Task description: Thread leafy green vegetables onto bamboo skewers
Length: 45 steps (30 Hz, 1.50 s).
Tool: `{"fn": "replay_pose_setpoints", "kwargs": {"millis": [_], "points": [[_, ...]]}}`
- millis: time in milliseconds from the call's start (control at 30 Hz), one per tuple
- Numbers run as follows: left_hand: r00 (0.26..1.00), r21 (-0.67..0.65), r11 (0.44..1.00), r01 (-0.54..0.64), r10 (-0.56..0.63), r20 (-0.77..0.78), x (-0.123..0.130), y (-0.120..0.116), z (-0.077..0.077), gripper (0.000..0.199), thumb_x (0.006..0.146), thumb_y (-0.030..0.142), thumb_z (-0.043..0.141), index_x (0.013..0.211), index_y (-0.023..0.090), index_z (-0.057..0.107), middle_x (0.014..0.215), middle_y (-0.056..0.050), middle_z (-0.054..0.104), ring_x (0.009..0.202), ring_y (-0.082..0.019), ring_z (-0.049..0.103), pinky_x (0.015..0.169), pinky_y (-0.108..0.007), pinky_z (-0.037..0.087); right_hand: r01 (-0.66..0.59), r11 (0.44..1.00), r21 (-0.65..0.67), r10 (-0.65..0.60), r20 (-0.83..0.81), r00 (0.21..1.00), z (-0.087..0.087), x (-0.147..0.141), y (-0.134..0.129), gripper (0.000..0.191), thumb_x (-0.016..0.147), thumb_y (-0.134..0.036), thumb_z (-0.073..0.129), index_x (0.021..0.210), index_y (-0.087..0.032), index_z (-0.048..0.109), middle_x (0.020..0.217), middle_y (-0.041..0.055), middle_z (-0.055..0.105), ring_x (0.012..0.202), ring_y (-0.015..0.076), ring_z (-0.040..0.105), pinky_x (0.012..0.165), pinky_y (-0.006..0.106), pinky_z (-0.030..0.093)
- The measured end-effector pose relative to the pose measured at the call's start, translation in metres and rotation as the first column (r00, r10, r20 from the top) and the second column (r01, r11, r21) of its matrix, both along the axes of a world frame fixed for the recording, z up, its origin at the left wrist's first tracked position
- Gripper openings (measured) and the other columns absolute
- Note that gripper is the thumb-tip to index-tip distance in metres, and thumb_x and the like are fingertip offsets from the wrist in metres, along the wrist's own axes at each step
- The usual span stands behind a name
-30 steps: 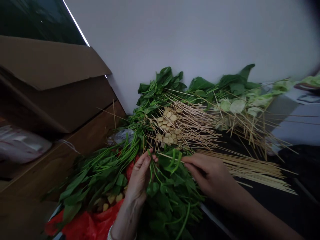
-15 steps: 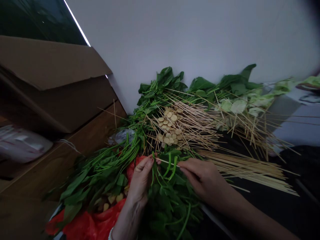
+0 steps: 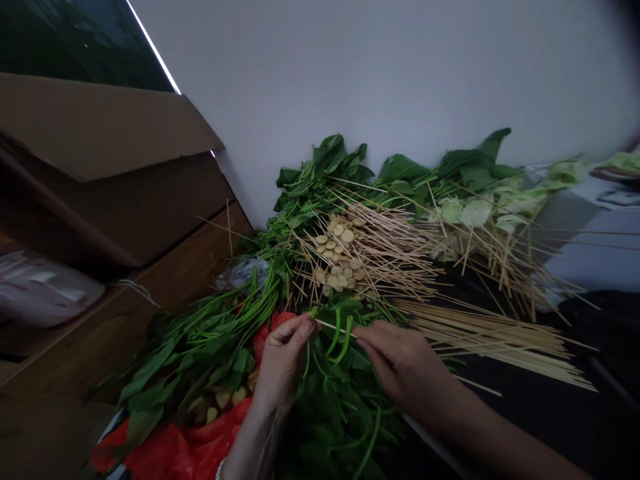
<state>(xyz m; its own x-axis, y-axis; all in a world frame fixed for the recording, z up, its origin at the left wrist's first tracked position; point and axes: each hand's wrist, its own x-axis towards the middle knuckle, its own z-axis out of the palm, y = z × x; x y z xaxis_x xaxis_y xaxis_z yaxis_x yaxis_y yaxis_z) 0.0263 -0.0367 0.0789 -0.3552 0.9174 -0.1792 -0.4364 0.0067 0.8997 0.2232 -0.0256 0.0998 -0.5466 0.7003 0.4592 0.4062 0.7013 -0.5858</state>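
Left hand: The left hand is curling almost closed, and its thumb and fingertips are pinching one end of a thin bamboo skewer.

Right hand: The right hand is also nearly closed, and its fingertips are holding the other end of the same skewer.

Skewer: It is lying between both hands, almost level across the view and sloping a little down toward the right. Neither hand is clearly nearer, because each one is at one end.

Things: Green spinach stems are bending across the skewer, but I cannot tell if they are pierced. A loose spinach bunch is lying under the hands.

Rest: Skewered pale round slices are lying beyond the hands, and loose bamboo sticks are lying to the right. A red plastic bag is showing at lower left, and a cardboard box is standing at left, beside a white wall.
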Motion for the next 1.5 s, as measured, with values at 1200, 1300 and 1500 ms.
{"fn": "replay_pose_setpoints", "kwargs": {"millis": [1200, 1300, 1500], "points": [[-0.258, -0.312, 0.676, 0.668, -0.182, -0.949, 0.051, 0.006, -0.021, 0.034, 0.095, 0.018, 0.049, 0.124, 0.030, 0.062, 0.118, -0.006, 0.066, 0.105, -0.022, 0.055, 0.090, -0.037, 0.041, 0.546, 0.768, 0.336, -0.430, -0.361, 0.827, 0.037, 0.049, 0.026, 0.017, 0.092, -0.015, 0.054, 0.098, -0.019, 0.069, 0.078, 0.0029, 0.073, 0.069, 0.0150, 0.068, 0.067, 0.027, 0.053], [-0.214, -0.302, 0.643, 0.704, -0.213, -0.953, 0.047, 0.008, -0.022, 0.029, 0.093, 0.019, 0.054, 0.118, 0.028, 0.066, 0.105, -0.005, 0.068, 0.102, -0.020, 0.054, 0.089, -0.034, 0.041, 0.535, 0.774, 0.339, -0.428, -0.342, 0.836, 0.037, 0.049, 0.027, 0.018, 0.092, -0.016, 0.053, 0.098, -0.020, 0.069, 0.078, 0.0025, 0.073, 0.069, 0.0151, 0.068, 0.067, 0.028, 0.053], [-0.205, -0.322, 0.631, 0.706, -0.252, -0.946, 0.045, -0.001, -0.020, 0.024, 0.084, 0.021, 0.066, 0.107, 0.029, 0.069, 0.104, -0.003, 0.061, 0.106, -0.024, 0.048, 0.092, -0.040, 0.037, 0.522, 0.781, 0.342, -0.424, -0.323, 0.846, 0.034, 0.048, 0.028, 0.017, 0.092, -0.016, 0.054, 0.099, -0.020, 0.069, 0.083, 0.0034, 0.074, 0.074, 0.0158, 0.069, 0.069, 0.028, 0.054]]}}
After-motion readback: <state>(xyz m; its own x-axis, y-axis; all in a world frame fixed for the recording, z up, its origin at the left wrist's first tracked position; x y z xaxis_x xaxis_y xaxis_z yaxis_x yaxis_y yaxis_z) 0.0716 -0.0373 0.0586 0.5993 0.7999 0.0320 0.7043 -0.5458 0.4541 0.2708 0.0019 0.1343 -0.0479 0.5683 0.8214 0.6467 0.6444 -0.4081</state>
